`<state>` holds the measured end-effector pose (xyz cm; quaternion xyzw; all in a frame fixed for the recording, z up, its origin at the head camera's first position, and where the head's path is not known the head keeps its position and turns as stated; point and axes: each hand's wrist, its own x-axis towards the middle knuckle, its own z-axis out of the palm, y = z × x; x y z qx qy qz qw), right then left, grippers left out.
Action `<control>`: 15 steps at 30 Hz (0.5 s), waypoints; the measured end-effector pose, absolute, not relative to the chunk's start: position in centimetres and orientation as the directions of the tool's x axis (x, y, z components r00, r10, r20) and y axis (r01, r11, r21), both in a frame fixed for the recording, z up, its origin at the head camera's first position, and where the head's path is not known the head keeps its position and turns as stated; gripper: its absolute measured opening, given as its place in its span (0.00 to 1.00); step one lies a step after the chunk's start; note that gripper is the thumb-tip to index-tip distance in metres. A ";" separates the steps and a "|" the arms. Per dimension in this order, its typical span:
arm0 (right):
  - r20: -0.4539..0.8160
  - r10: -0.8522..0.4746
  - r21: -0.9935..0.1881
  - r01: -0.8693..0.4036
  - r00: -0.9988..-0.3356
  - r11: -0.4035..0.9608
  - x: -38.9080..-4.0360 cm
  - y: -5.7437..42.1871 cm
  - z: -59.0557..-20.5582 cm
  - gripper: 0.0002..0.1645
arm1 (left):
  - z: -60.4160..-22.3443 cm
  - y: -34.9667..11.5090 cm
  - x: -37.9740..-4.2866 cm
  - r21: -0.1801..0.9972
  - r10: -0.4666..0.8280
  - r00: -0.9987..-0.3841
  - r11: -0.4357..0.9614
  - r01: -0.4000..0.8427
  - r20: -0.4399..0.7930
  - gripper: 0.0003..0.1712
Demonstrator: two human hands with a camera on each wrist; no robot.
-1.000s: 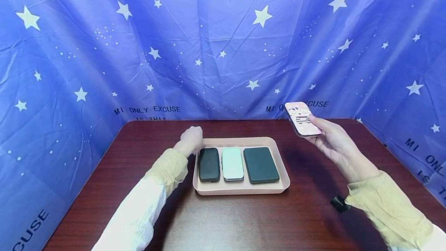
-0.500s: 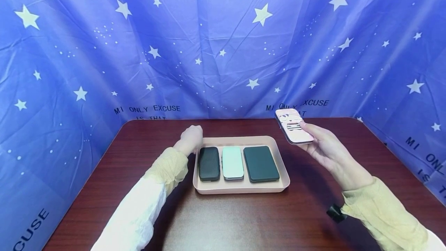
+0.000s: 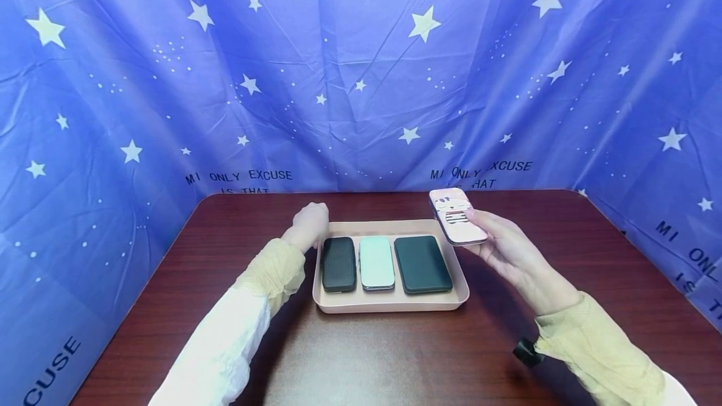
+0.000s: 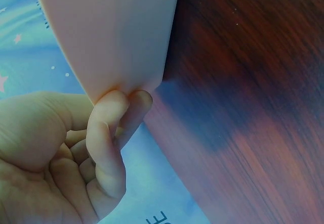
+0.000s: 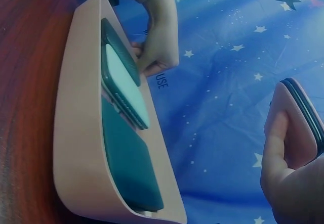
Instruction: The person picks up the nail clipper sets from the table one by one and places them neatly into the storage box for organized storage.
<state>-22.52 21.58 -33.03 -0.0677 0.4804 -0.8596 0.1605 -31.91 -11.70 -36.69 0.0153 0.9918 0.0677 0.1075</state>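
Observation:
My right hand [image 3: 516, 259] holds a slim pink case [image 3: 458, 217] with a cartoon animal and stripes on its cover, thumb on top and fingers below. The case hangs over the back right corner of a beige tray [image 3: 389, 307]. At the tray's back left corner, my left hand [image 3: 309, 225] pinches the rim; in the left wrist view, its fingertips [image 4: 114, 105] meet at the edge. Side by side in the tray lie a black ribbed case [image 3: 339, 265], a mint green case [image 3: 376, 263] and a wider dark green case [image 3: 423, 264].
A dark red-brown wooden table [image 3: 361, 362] carries the tray. Blue curtain [image 3: 361, 36] with stars and lettering stands behind and on both sides. A small black object [image 3: 528, 353] shows at the right sleeve's cuff.
My right hand has moved left and down with the pink case, from right of the tray to over its back right corner. The left hand has stayed at the tray.

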 end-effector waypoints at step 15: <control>-0.117 -0.256 -0.957 0.178 -0.959 -0.228 -22.7 19.6 -35.6 0.33 | -36.9 -11.8 -32.0 0.144 0.046 -0.979 0.989 0.017 -0.200 0.16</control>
